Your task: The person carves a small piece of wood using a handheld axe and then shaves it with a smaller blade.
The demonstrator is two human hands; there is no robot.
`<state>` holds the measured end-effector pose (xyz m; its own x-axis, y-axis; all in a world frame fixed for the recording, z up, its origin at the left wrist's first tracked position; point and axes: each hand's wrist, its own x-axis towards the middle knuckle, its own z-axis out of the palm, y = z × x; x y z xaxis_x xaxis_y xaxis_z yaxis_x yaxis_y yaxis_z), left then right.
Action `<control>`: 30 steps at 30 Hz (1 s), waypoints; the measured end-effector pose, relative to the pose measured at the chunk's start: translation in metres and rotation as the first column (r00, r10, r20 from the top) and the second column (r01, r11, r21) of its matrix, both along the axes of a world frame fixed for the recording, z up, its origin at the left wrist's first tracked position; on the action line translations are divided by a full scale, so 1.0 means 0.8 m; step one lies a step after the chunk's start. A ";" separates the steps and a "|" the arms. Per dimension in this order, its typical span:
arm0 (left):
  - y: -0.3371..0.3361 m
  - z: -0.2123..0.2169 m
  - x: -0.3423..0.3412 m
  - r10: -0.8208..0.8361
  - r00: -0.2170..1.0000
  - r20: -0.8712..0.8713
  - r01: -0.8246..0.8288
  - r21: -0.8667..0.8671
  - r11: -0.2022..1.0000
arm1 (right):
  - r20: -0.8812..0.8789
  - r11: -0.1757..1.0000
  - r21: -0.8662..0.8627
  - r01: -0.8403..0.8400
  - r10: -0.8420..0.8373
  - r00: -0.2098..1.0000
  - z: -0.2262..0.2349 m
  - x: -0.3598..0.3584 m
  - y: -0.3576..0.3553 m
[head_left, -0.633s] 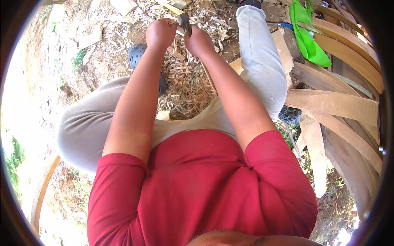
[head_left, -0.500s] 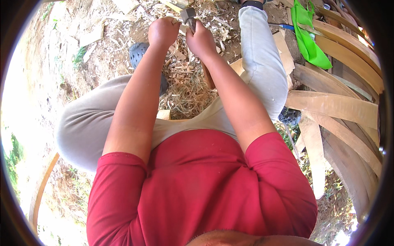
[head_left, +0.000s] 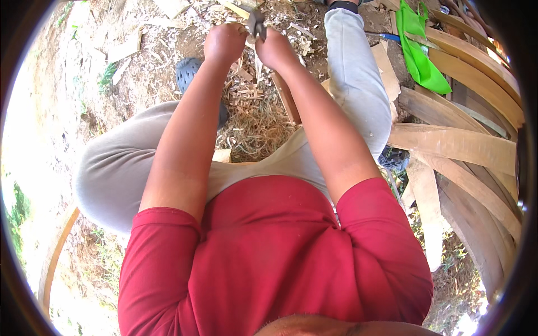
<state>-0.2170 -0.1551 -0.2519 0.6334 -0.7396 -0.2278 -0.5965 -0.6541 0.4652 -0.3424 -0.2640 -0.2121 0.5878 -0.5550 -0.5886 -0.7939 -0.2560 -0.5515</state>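
At the top centre my right hand (head_left: 276, 49) is closed round the handle of a hammer (head_left: 256, 21), whose dark blocky metal head shows a little blurred just beyond the fingers. Beside it my left hand (head_left: 225, 43) makes a fist, its knuckles turned away. What that fist grips is hidden. A narrow pale-yellow strip (head_left: 235, 9) lies just beyond the left fist, close to the hammer head. Under my right forearm a brown piece of wood (head_left: 286, 96) slants between my legs.
Wood shavings (head_left: 246, 98) cover the ground between my legs. Curved planks (head_left: 454, 144) are piled on the right, with a bright green bag (head_left: 417, 50) over some. A blue-handled tool (head_left: 390, 37) lies beside the bag. A curved wooden strip (head_left: 56, 257) stands at the left.
The hammer head has turned and looks blurred, while my right hand has shifted slightly. More of the brown wood shows under my right forearm. My left fist has hardly moved.
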 end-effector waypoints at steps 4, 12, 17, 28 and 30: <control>-0.002 0.013 -0.002 -0.035 0.999 0.002 0.035 -0.028 0.999 | 0.055 0.996 0.018 0.088 -0.089 0.995 -0.005 -0.008 0.001; -0.001 0.010 -0.005 -0.115 0.993 0.031 0.117 -0.076 0.990 | 0.010 0.995 0.027 0.097 -0.097 0.995 -0.010 -0.009 0.004; -0.001 0.019 -0.009 -0.099 0.995 -0.006 0.099 -0.019 0.995 | 0.112 0.962 0.063 0.267 -0.272 0.956 -0.002 -0.013 0.007; 0.002 -0.020 0.000 -0.038 0.997 0.062 0.039 -0.009 0.999 | 0.120 0.991 0.002 0.135 -0.134 0.984 -0.023 -0.012 0.018; 0.000 0.003 -0.006 0.076 0.997 -0.028 -0.075 0.044 0.996 | 0.185 0.974 0.002 0.228 -0.225 0.957 -0.008 -0.017 0.030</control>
<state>-0.2218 -0.1550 -0.2498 0.6795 -0.6790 -0.2778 -0.5312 -0.7166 0.4520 -0.3560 -0.2400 -0.2184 0.5422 -0.6959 -0.4708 -0.7183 -0.0931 -0.6895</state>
